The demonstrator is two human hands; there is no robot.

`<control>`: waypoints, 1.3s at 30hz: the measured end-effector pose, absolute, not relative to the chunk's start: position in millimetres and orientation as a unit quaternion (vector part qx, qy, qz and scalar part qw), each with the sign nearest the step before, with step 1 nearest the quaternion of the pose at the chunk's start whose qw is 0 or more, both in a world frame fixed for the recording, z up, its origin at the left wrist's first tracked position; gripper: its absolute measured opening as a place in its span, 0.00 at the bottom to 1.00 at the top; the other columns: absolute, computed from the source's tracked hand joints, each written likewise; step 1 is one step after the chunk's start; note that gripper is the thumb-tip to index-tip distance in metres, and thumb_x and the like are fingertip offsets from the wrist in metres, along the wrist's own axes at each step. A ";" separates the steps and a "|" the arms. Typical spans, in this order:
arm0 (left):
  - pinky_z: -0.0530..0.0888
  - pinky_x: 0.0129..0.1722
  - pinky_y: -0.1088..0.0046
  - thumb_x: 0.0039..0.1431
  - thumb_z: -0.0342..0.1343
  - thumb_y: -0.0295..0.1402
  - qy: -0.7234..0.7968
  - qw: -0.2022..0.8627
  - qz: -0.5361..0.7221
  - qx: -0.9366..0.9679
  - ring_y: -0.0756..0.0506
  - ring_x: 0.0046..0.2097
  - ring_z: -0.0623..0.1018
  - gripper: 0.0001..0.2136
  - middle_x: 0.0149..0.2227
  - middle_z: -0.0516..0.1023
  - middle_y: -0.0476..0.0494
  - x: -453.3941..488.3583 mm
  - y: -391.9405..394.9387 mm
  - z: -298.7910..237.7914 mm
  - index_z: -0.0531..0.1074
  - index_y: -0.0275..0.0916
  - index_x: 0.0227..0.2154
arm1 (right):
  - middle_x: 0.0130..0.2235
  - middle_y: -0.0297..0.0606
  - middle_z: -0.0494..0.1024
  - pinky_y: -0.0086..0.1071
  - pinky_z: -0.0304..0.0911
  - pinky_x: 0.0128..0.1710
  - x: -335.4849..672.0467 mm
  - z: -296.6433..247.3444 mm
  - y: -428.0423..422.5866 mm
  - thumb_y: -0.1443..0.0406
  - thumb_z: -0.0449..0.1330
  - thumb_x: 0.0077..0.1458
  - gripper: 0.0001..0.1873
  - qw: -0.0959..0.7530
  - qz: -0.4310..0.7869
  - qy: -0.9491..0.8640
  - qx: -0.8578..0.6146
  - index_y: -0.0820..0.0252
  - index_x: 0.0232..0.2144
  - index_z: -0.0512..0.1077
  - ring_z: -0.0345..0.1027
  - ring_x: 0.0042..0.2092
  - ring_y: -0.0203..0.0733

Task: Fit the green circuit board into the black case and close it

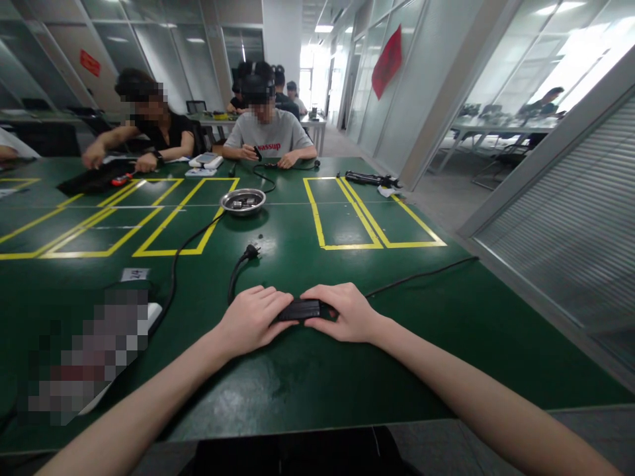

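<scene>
A black oblong casing (303,309) lies low over the green table's near half, held level between both hands. My left hand (254,318) is closed around its left end, with the thumb below and the fingers on top. At the other end, my right hand (347,313) grips it between thumb and fingers; a small dark reddish part shows under that palm. Beyond my left hand, a black mains plug (252,252) rests on the table, its cord curving back toward that hand. A thin black cable (421,276) runs from behind my right hand to the table's right edge.
A steel bowl (243,202) with small metal parts stands farther back. At left lies a blurred-out white-edged object (99,357) by a label marked 24 (135,274). Yellow tape (352,247) marks rectangles. Two people work across the table; a black folded tripod-like item (372,179) lies far right.
</scene>
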State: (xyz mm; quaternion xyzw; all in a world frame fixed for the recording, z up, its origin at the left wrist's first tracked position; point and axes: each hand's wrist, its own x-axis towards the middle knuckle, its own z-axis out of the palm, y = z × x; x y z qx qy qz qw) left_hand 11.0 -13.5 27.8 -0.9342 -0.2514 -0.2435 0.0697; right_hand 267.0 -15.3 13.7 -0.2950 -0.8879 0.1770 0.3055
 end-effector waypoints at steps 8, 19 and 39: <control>0.70 0.31 0.68 0.76 0.49 0.45 -0.190 0.054 -0.227 -0.954 0.45 0.32 0.78 0.18 0.33 0.82 0.43 11.4 -14.1 23.8 0.75 0.35 0.43 | 0.41 0.35 0.80 0.27 0.63 0.34 268.5 18.5 -15.9 0.55 0.72 0.53 0.24 0.221 0.607 -0.708 -0.284 0.60 0.46 0.71 0.70 0.36 0.34; 0.79 0.47 0.63 0.71 0.57 0.33 -0.207 -0.024 -0.331 -0.920 0.42 0.47 0.83 0.11 0.47 0.84 0.38 9.3 -18.5 29.6 0.76 0.37 0.52 | 0.37 0.34 0.84 0.26 0.38 0.15 295.3 33.6 21.3 0.47 0.71 0.48 0.26 0.560 0.515 -0.474 -0.444 0.53 0.33 0.63 0.43 0.16 0.25; 0.78 0.38 0.72 0.71 0.54 0.31 -0.265 -0.164 -0.328 -0.892 0.47 0.35 0.83 0.09 0.35 0.85 0.44 6.9 -14.4 21.4 0.80 0.38 0.42 | 0.42 0.49 0.83 0.41 0.66 0.38 451.9 -5.4 82.2 0.54 0.65 0.53 0.20 0.296 -0.031 -0.519 -0.801 0.55 0.46 0.79 0.77 0.42 0.58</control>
